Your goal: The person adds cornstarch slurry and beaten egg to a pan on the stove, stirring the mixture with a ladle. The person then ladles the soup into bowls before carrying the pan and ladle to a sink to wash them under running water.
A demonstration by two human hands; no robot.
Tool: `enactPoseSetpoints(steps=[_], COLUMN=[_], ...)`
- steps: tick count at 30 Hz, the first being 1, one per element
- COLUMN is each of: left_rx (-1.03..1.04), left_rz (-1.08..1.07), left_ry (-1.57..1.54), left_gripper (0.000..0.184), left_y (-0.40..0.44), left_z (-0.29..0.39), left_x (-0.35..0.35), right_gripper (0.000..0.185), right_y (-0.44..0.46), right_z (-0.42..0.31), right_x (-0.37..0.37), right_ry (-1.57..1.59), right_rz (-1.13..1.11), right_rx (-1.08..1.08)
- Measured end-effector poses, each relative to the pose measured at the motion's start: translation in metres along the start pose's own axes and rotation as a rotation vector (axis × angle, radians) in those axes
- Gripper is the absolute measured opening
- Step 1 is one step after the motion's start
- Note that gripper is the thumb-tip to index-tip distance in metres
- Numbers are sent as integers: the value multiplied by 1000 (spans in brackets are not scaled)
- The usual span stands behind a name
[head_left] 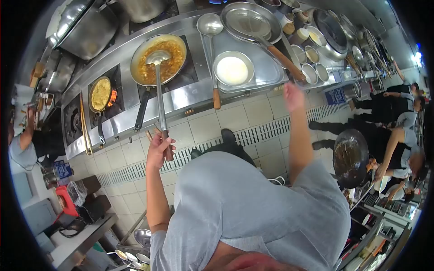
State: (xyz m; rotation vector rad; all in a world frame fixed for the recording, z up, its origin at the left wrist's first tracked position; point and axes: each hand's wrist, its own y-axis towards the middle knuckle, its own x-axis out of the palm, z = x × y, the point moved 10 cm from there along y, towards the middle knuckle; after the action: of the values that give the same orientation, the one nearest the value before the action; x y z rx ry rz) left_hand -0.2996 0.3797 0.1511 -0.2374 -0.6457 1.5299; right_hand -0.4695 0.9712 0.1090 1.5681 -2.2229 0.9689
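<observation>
My left hand [159, 149] is closed round the handle of a long metal ladle [158, 56]. The ladle's bowl rests in a pan of orange-brown sauce [169, 67] on the stove. My right hand [294, 96] is raised near the counter's front edge, blurred by motion, close to the wooden handle [289, 63] of a strainer [248, 20]. Whether its fingers hold anything is unclear. Between my hands, a metal bowl with white contents [233, 69] stands on a tray, beside another ladle [210, 25] with a wooden handle. Left of the sauce pan, a small pan holds a yellow omelette [101, 94], with flame at its side.
Long chopsticks [85, 124] lie at the stove's left. Large pots [88, 31] stand at the back left. Small metal cups [309, 73] and bottles line the right counter. Co-workers [398, 140] stand at the right, one near a dark wok [350, 158]; another person [25, 144] is at far left.
</observation>
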Motion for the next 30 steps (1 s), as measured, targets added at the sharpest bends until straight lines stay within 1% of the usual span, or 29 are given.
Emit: enactPoseSetpoints(steps=[1,2,3,5,8,11,13,15,18,21,27,30], left_rx=[5,-15,-20,-28,-31,-41,-29,-14,-12,-18,-28,-23], left_rz=[3,20,22,30,70,96,102,96,159,186,201,202], left_ry=[-11,-18,-28,-47,20,37,34,35,30,-14,-47,-56], left_gripper=[49,50,50,51,56,61,63,63,61,58,55,53], left_y=[0,-3,-6,-10,-19,-29,-36,-44,-60,-69,-79,-80], left_z=[-2,-1,-1,-1,-2,-5,-8,-9,-10,-16,-26,-28], left_x=[-1,-1,-1,-1,-3,-8,-15,-22,-33,-42,-54,-57], right_gripper=[20,20,22,32,43,35,30,27,24,25,27,31], right_y=[12,10,3,-4,26,58,85,92,89,86,81,72], right_z=[42,89,133,184,214,242,264,264,263,259,258,248], right_x=[-36,-51,-53,-40,-31,-30,-49,-47,-49,-45,-41,-39], right_ry=[21,-46,-114,-58,-27,140,162,163,148,141,141,91], right_rz=[-18,67,156,346,369,329,310,297,295,285,284,318], right_rx=[59,199,339,477,317,306,325,333,353,325,385,313])
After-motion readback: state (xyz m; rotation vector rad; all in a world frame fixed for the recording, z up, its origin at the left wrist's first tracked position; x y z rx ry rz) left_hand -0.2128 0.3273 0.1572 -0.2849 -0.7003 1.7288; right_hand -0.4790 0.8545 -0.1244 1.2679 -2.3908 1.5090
